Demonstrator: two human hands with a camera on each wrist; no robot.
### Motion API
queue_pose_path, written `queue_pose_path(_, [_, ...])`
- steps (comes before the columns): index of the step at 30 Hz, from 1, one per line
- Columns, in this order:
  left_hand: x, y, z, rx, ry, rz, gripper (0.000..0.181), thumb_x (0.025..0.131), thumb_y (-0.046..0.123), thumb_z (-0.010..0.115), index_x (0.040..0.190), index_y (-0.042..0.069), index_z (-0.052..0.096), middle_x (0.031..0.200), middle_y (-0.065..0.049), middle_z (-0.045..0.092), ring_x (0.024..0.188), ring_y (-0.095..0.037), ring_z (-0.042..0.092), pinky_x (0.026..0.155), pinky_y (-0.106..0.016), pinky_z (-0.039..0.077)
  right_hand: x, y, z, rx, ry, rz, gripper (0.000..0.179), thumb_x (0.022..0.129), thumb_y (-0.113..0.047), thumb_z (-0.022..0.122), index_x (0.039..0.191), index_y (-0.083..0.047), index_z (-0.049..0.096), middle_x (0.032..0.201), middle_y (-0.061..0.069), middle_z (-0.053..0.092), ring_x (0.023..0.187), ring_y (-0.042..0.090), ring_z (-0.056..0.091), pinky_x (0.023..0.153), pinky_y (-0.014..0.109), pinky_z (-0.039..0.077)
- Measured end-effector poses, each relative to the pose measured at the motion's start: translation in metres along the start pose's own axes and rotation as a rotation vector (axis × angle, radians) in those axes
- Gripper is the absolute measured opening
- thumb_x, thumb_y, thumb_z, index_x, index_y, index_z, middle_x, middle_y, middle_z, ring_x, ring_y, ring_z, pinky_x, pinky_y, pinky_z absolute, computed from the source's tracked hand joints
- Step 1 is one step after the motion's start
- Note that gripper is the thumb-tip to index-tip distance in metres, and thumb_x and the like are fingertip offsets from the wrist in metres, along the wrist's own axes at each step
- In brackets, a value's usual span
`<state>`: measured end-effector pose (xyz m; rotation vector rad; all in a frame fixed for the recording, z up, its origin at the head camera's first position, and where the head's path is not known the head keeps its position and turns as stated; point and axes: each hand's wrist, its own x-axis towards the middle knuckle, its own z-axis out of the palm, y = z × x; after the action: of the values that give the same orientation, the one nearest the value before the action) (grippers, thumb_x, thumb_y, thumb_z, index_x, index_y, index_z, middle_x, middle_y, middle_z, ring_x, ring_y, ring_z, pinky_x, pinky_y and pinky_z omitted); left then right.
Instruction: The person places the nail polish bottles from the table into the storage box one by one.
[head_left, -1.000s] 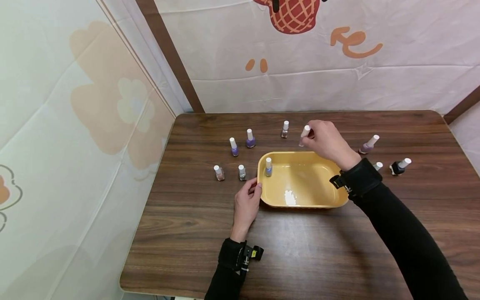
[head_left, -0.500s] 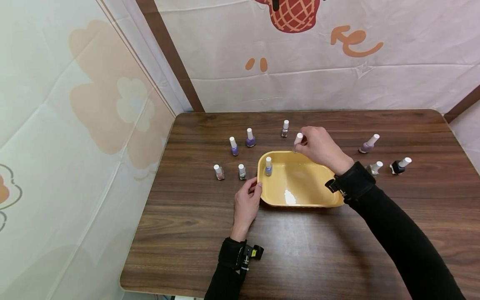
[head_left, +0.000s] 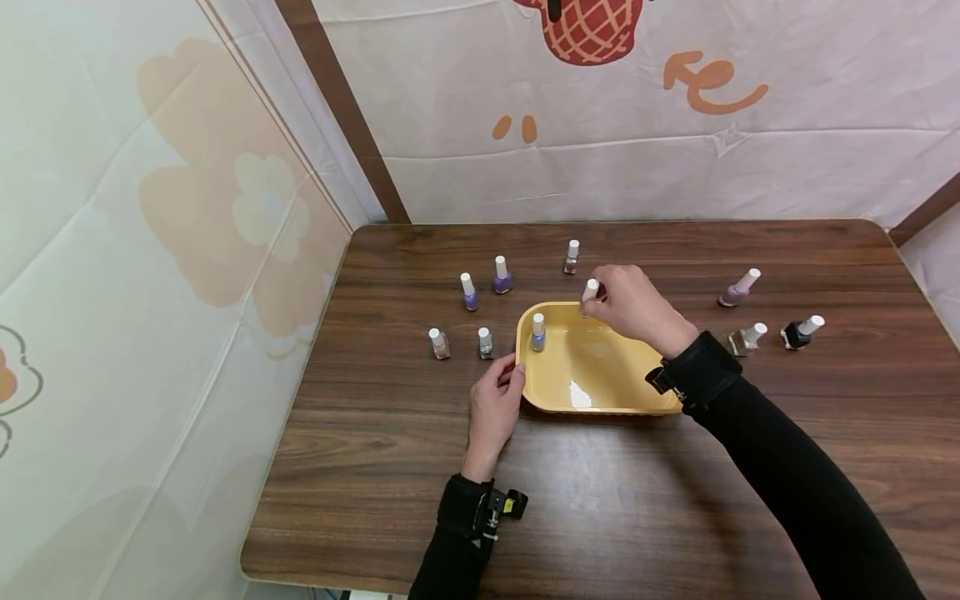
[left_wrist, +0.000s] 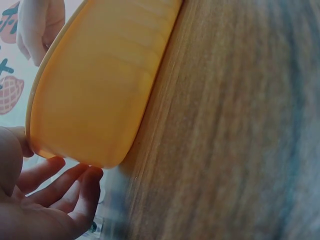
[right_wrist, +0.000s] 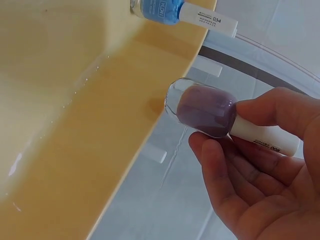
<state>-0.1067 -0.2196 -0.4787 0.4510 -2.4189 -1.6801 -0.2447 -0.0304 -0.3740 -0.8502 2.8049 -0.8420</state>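
My right hand [head_left: 633, 307] pinches a bottle of mauve nail polish [right_wrist: 207, 109] by its white cap and shoulder. It holds the bottle over the far rim of a yellow tray [head_left: 600, 367], glass end toward the tray in the right wrist view. My left hand [head_left: 495, 410] grips the tray's near left side, thumb at the rim and fingertips [left_wrist: 94, 172] against the outer wall. Inside the tray, at its left end, a blue nail polish bottle [head_left: 538, 332] stands upright.
Left of the tray stand a pinkish bottle [head_left: 439, 344], a glittery bottle [head_left: 485, 343] and two purple bottles, one at the back [head_left: 502, 276]. Behind the tray is a clear-looking bottle [head_left: 572, 257]. To the right are mauve [head_left: 738, 288], greyish [head_left: 746, 340] and black [head_left: 802, 332] bottles.
My right hand has carried the mauve nail polish bottle left and nearer, from behind the tray to over its far rim. The tray's right end has shifted slightly left. My left hand stays put.
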Motion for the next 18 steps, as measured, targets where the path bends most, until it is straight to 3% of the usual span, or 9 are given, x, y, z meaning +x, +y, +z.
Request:
queue_pose_path(9, [-0.001, 0.001, 0.001, -0.006, -0.004, -0.016, 0.029, 0.097, 0.023, 0.058, 0.120, 0.008, 0.066, 0.109, -0.010, 0.071, 0.097, -0.017, 0.069, 0.081, -0.028, 0.057, -0.003, 0.000, 0.008, -0.011, -0.007, -0.014, 0.004, 0.079, -0.011, 0.064, 0.079, -0.008, 0.064, 0.081, 0.010, 0.068, 0.077, 0.022, 0.064, 0.070, 0.036, 0.050])
queue_pose_path(18, [0.000, 0.001, 0.000, -0.003, 0.005, -0.013, 0.028, 0.097, 0.023, 0.058, 0.119, 0.008, 0.066, 0.109, -0.009, 0.071, 0.097, -0.017, 0.069, 0.081, -0.028, 0.057, -0.004, -0.001, 0.012, 0.011, -0.035, -0.009, 0.006, 0.082, -0.012, 0.063, 0.082, -0.007, 0.066, 0.082, 0.009, 0.069, 0.074, 0.019, 0.063, 0.068, 0.034, 0.050])
